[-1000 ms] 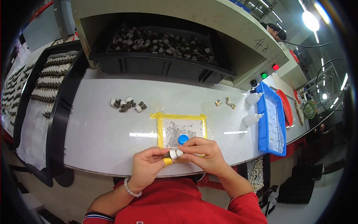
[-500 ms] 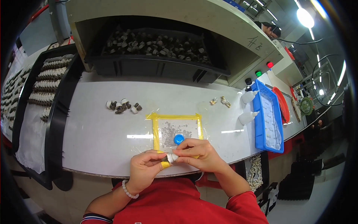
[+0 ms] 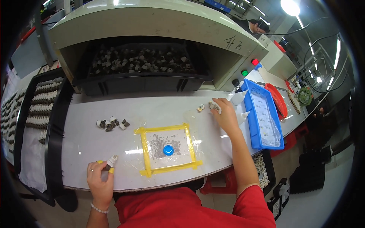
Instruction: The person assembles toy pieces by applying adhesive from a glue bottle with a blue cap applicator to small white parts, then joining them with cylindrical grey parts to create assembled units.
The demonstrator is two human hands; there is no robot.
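Note:
My left hand, with yellow covers on its fingertips, is above the table's near left part. It pinches a small white-and-dark cylindrical part between thumb and fingers. Farther off to the right, my right hand has its thumb and fingers closed around a small cream-coloured piece at the table. Another small cream-coloured piece lies just left of it. A round blue cap-like thing sits on a spotted sheet framed by yellow tape. Several white-and-dark parts lie loosely at left.
A black bin of similar parts stands under the shelf. A black tray with rows of parts is at left. At right are white squeeze bottles, a blue tray and a red tray. A person is beyond.
My hands have parted. The left has moved left with the white-and-dark part; the right has reached far right to the small cream-coloured pieces. The view has shifted slightly.

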